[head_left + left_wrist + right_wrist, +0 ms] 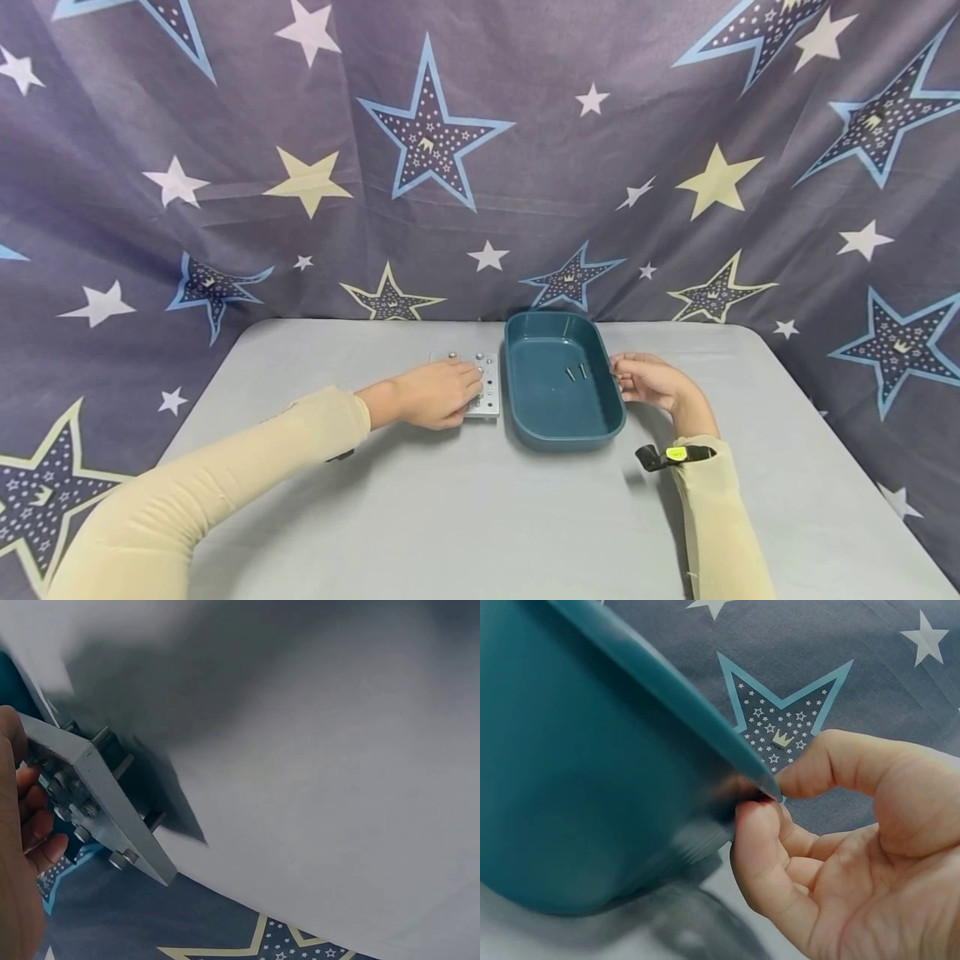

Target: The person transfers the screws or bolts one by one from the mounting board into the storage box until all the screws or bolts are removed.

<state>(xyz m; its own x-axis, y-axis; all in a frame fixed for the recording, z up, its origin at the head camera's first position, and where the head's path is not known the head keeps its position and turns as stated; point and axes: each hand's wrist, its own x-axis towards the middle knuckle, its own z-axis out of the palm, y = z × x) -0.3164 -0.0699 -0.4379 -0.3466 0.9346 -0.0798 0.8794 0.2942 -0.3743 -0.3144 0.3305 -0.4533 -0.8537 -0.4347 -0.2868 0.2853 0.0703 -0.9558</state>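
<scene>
A silver metal plate (491,387) stands on the table, with bolts (120,859) set in its top and their shanks sticking out underneath. My left hand (438,393) lies over the plate and covers much of it. In the left wrist view its fingers (37,825) curl around the plate beside the bolt heads. At the right, my right hand (651,382) pinches the right rim of a teal tray (555,437) between thumb and forefinger. Two small screws (576,372) lie inside the tray towards its right wall.
Plate and tray stand side by side near the back of the grey table (480,517). A star-patterned curtain (525,192) hangs right behind the table's back edge. On the right wrist sits a black camera strap (690,453).
</scene>
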